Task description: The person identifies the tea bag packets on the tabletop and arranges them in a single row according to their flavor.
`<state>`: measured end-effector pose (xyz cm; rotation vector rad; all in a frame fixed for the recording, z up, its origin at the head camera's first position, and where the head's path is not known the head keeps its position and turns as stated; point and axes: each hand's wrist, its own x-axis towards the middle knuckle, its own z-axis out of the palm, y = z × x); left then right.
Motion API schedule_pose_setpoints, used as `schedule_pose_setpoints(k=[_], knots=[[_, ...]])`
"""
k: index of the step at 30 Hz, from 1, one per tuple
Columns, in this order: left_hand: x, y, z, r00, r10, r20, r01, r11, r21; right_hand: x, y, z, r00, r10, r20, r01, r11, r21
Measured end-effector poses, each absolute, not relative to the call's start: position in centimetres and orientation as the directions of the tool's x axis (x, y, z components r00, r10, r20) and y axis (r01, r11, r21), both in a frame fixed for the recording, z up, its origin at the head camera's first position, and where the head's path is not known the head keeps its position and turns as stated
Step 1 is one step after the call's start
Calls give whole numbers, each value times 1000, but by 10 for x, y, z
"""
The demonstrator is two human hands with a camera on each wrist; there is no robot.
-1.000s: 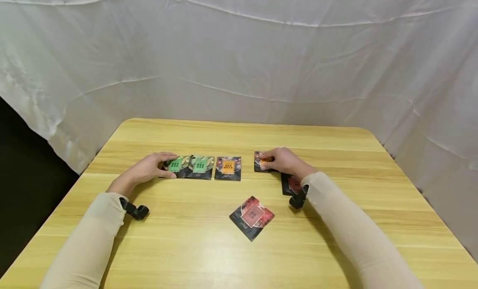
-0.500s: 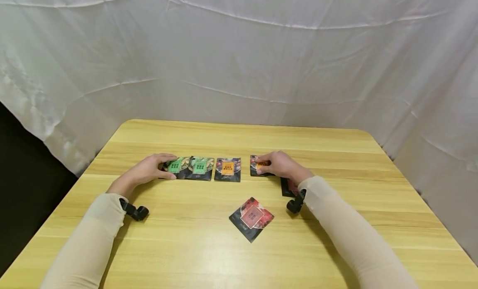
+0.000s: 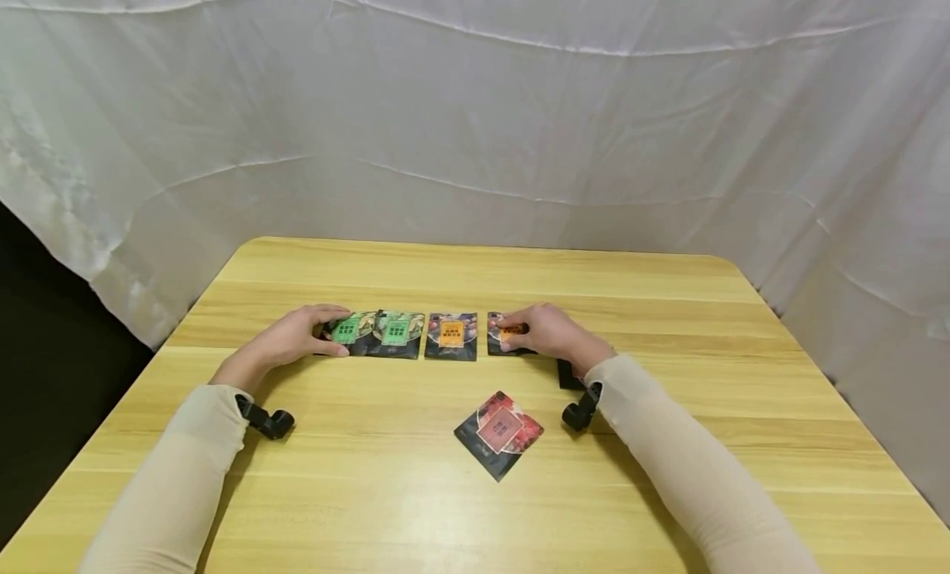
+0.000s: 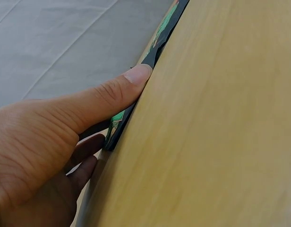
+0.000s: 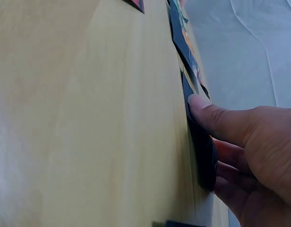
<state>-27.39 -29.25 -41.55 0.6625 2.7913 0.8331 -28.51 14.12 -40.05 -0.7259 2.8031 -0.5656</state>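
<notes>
Wooden table (image 3: pixel 668 294), white backdrop cloth (image 3: pixel 475 112)

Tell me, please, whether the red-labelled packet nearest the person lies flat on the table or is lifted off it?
Flat. The red-labelled packet lies face up on the table, turned cornerwise, with neither hand touching it.
</notes>
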Motion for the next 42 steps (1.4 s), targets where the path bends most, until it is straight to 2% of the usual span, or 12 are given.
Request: schedule_pose_setpoints(k=[16, 26, 42], knots=[[-275, -293, -415, -890, 457, -11, 374, 742, 556, -280, 133, -402, -869, -483, -104, -405, 818, -409], [-275, -293, -416, -889, 458, -10, 372, 735, 567, -274, 130, -400, -836, -545, -70, -487, 794, -365], [-273, -291, -415, -894, 448, -15, 361, 739, 570, -274, 127, -401, -813, -581, -40, -533, 769, -353]])
